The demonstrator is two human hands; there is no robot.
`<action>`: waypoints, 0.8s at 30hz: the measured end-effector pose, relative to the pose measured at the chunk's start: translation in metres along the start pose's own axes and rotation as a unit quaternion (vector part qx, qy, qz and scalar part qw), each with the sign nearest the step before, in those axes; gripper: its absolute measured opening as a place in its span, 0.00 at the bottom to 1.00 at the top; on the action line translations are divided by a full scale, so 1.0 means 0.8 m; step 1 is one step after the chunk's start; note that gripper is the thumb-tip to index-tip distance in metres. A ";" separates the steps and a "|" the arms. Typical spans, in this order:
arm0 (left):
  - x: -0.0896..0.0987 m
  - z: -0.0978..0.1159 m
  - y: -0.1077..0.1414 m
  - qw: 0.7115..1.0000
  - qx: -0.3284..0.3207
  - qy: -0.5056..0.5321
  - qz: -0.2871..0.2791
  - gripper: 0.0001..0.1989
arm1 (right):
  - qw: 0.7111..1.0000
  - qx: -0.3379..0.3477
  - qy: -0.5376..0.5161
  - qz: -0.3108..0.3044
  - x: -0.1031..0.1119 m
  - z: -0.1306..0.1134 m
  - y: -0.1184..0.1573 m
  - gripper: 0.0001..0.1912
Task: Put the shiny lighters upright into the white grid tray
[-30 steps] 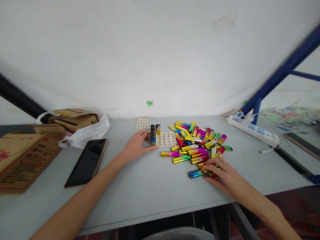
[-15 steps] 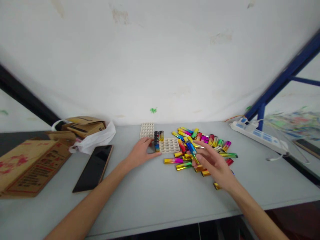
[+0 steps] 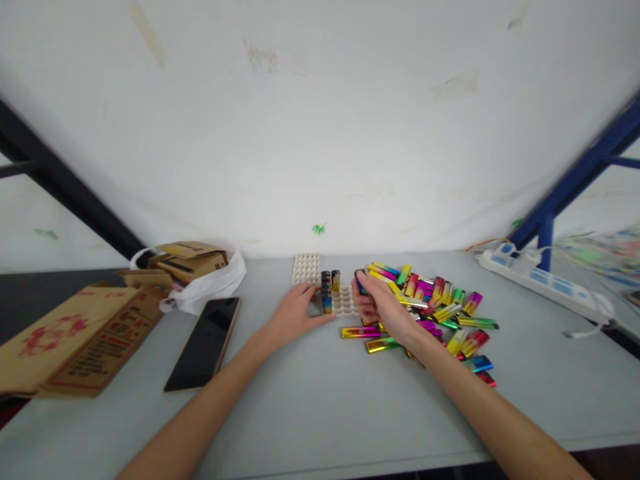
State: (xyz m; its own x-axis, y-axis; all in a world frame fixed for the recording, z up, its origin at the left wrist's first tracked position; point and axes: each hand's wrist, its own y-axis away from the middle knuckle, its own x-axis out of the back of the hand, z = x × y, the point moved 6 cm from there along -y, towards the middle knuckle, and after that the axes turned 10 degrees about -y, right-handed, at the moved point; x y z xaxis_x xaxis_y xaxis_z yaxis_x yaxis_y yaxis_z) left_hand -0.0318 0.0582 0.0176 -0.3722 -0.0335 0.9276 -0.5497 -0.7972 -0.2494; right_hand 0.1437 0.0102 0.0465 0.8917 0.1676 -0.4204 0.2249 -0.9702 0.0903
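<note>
My left hand grips the left end of a cream tray with rows of round sockets, thumb at the front corner and fingers at the back. A column of lighters stands upright along the tray's left side. Another upright lighter is beside them at the back. Over the tray's right part, my right hand is closed around a blue lighter, mostly hidden by the fingers. Under and beyond that hand lies a loose pile of shiny multicoloured lighters.
A second socketed tray lies near the wall. To the left are a dark-screened phone or tablet, a white plastic bag and cardboard boxes. A white power strip with cables runs along the right.
My right hand has carried the blue lighter left from the pile to the tray, turning it more upright. My left hand keeps its hold on the tray. The view has shifted slightly.
</note>
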 end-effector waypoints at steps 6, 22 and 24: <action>0.001 0.001 -0.001 1.000 0.000 -0.001 -0.007 0.27 | 0.997 -0.055 0.015 0.061 0.011 0.030 -0.001 0.32; 0.002 0.002 -0.001 1.000 -0.003 -0.002 0.001 0.27 | 0.995 -0.075 -0.012 0.060 0.009 0.044 -0.005 0.29; 0.002 0.001 -0.001 1.000 0.000 -0.005 -0.002 0.27 | 0.997 -0.055 -0.020 0.043 0.007 0.042 -0.008 0.30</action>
State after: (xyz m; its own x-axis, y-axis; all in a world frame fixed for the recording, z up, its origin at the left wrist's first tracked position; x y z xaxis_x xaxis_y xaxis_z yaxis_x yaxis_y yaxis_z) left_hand -0.0311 0.0580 0.0192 -0.3634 -0.0365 0.9309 -0.5514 -0.7970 -0.2465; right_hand 0.1339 0.0117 0.0133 0.8933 0.0755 -0.4431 0.1923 -0.9552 0.2249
